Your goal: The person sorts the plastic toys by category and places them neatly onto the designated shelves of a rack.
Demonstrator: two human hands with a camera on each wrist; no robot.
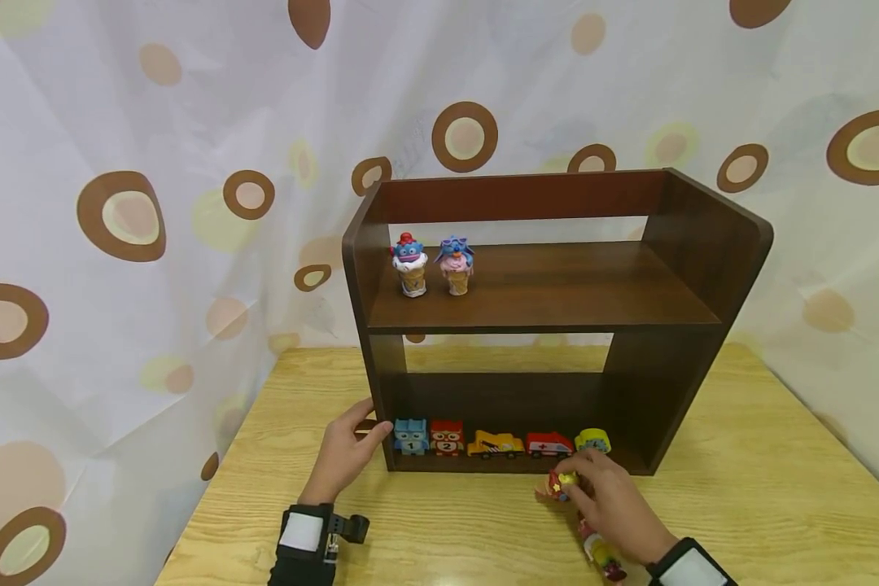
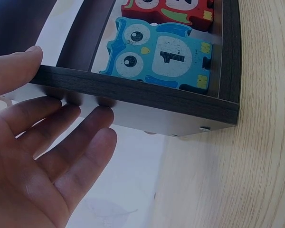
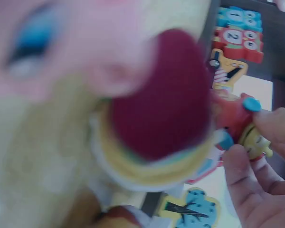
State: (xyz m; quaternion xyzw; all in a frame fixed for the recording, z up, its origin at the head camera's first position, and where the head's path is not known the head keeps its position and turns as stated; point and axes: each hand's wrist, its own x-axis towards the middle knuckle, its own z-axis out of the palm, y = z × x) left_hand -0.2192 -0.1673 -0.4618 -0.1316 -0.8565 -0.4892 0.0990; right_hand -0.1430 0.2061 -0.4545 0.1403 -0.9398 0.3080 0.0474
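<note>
My left hand (image 1: 346,456) grips the left side panel of a dark brown two-tier shelf (image 1: 542,319), with the thumb at the front edge and fingers against the outer face. A small red and yellow toy figure (image 1: 561,486) is pinched between the thumb and fingers of my right hand (image 1: 611,500), just in front of the lower tier. Blue feet (image 3: 251,104) show on that figure in the right wrist view. Below the right hand, a colourful figurine (image 1: 602,557) lies on the table; a large blurred doll face (image 3: 76,52) fills part of the right wrist view.
Along the lower tier stand a blue owl block (image 1: 411,437), a red owl block (image 1: 448,438), a yellow truck (image 1: 495,444), a red ambulance (image 1: 549,444) and a yellow-green toy (image 1: 592,440). Two ice-cream-cone figurines (image 1: 413,268) stand on the upper tier. Behind hangs a patterned curtain (image 1: 190,98).
</note>
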